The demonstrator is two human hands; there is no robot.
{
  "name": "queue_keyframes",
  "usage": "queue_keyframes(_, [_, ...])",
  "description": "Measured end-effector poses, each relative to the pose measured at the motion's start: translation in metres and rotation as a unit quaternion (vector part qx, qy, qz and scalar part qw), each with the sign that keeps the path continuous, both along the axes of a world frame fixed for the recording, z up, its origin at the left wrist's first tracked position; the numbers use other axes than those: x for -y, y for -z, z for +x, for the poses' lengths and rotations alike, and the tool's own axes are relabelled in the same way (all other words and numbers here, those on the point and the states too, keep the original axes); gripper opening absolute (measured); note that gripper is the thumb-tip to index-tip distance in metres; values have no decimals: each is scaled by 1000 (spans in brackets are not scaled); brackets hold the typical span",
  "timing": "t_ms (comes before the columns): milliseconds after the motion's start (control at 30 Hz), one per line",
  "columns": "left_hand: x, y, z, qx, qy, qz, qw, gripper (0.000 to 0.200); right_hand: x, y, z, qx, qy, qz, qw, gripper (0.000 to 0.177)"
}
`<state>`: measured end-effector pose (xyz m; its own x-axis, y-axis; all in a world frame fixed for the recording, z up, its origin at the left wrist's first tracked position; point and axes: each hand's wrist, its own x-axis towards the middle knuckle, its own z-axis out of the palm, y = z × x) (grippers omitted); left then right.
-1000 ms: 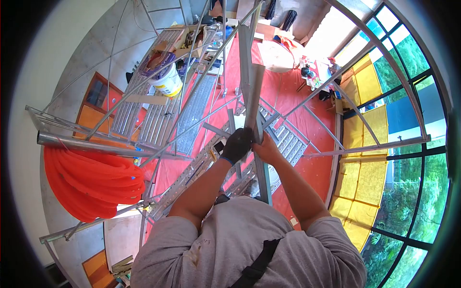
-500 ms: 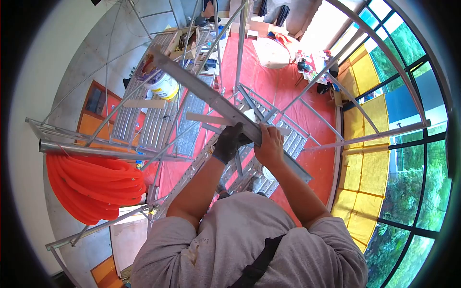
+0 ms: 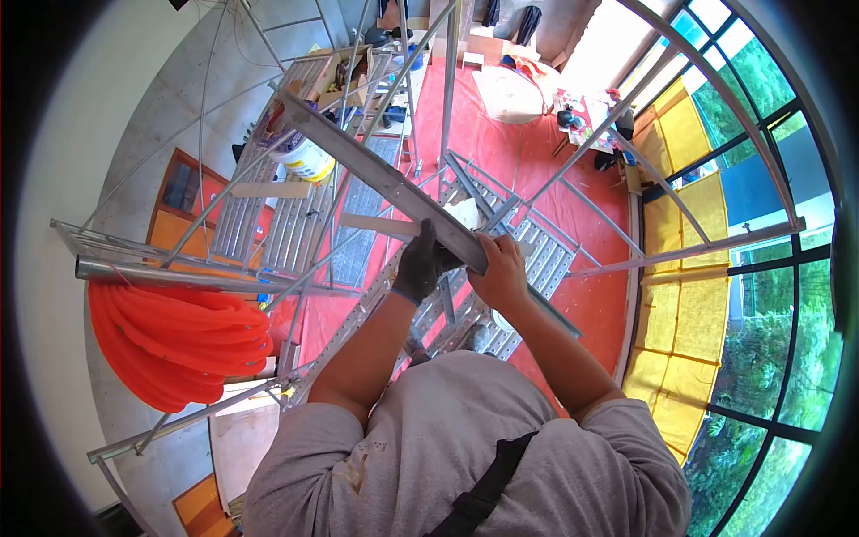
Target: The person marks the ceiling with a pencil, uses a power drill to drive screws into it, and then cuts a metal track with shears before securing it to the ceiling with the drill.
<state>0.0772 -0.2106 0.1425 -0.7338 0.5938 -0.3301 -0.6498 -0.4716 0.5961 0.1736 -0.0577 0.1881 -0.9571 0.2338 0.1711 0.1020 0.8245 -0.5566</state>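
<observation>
A long grey metal bar slants up and left from my hands, its near end between them and its far end over the bucket area. My left hand, in a dark glove, is closed around the bar's side near that end. My bare right hand grips the end from the right, thumb and fingers wrapped on it. A pale flat strip sticks out leftward beside my left glove, crossing under the bar; its middle is hidden.
Scaffold tubes surround me, and a metal walkway lies below. An orange-red coiled hose hangs from a pipe at left. Beyond stand a white bucket and a slatted platform. A person is far off. Red sheeting covers the floor.
The bar's near part and my right hand have shifted slightly left and down. My left hand has moved a little along the bar; both hands keep their grip.
</observation>
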Motion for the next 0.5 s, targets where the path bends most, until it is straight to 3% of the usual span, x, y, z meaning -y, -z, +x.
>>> queue_keyframes(233, [4, 0, 4, -10, -8, -25, 1000, 67, 0, -3, 2, 19, -15, -28, 999, 67])
queue_keyframes(400, [12, 1, 7, 5, -1, -58, 998, 67, -2, -10, 4, 101, -31, -82, 991, 67])
queue_keyframes(500, [16, 11, 8, -50, -4, -134, 990, 62, -5, -7, 5, 146, -42, -112, 982, 68])
